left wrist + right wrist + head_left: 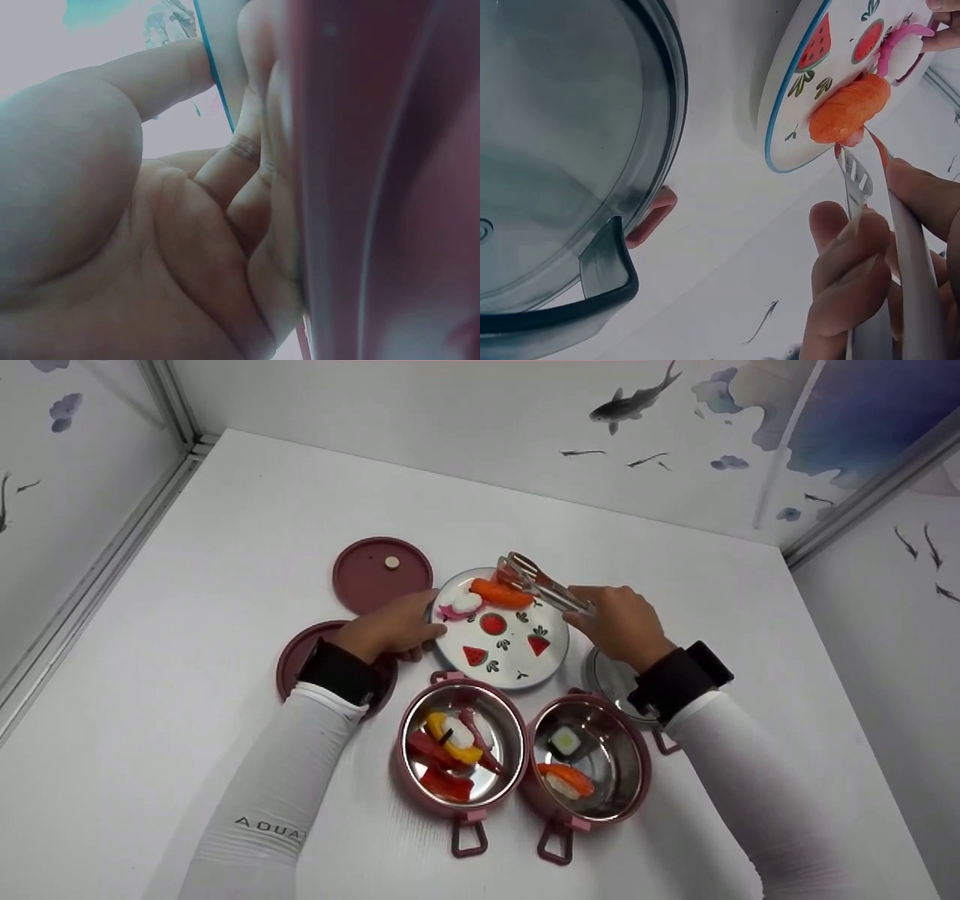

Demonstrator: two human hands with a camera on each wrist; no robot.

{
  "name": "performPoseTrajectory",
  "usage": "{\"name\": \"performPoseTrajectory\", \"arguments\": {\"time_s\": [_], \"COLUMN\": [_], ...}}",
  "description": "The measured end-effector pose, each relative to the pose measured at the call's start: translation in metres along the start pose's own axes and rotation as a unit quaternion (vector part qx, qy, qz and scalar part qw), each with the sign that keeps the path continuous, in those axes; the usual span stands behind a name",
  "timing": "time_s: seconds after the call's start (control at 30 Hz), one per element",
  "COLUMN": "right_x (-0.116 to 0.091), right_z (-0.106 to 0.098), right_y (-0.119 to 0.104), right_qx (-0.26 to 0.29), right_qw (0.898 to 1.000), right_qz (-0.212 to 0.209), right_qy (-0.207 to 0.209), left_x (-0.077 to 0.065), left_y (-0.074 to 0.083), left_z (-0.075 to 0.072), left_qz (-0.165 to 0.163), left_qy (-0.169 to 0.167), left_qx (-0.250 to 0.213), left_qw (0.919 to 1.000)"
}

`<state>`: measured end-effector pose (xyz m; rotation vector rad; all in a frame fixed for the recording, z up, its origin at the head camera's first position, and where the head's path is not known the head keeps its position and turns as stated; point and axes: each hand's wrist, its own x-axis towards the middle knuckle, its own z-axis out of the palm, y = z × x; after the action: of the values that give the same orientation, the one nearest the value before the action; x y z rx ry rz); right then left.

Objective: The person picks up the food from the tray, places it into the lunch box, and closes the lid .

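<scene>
My left hand [397,624] grips the left rim of a white plate [517,666] with a watermelon pattern, thumb over the edge. In the left wrist view its fingers [244,142] curl around the blue-edged rim. My right hand [622,622] holds metal tongs [551,589], their tips at the plate's far edge around a small reddish piece [508,575]. Beside it on the plate lie an orange-topped toy sushi [501,594] and a white toy sushi [466,603] with a pink band. The right wrist view shows the tong tips close to the orange sushi [849,109].
Two steel-lined pots stand nearest me: the left pot [406,784] holds several toy food pieces, the right pot [643,787] holds two. Two dark red lids [360,585] lie at left, one partly under my left wrist. A clear-lidded container [611,679] sits under my right wrist.
</scene>
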<state>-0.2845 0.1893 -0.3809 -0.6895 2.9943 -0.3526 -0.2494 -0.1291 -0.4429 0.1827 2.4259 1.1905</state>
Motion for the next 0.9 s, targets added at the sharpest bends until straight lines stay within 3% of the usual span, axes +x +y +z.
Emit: {"name": "performPoseTrajectory", "arguments": {"time_s": [0.5, 0.7, 0.9], "right_x": [-0.018, -0.044, -0.084], "right_z": [-0.001, -0.004, -0.007], "right_y": [0.008, 0.016, 0.018], "right_qx": [0.032, 0.047, 0.05], "right_qw": [0.999, 0.997, 0.993], "right_qz": [0.014, -0.001, -0.03], "right_qy": [0.034, 0.058, 0.1], "left_x": [0.0, -0.003, -0.003], "left_y": [0.001, 0.003, 0.003], "left_z": [0.001, 0.0, -0.001], "left_qz": [0.004, 0.006, 0.004], "left_qy": [-0.003, -0.004, -0.003], "left_qx": [-0.011, -0.016, -0.006], "left_qw": [0.9999, 0.9998, 1.0]}}
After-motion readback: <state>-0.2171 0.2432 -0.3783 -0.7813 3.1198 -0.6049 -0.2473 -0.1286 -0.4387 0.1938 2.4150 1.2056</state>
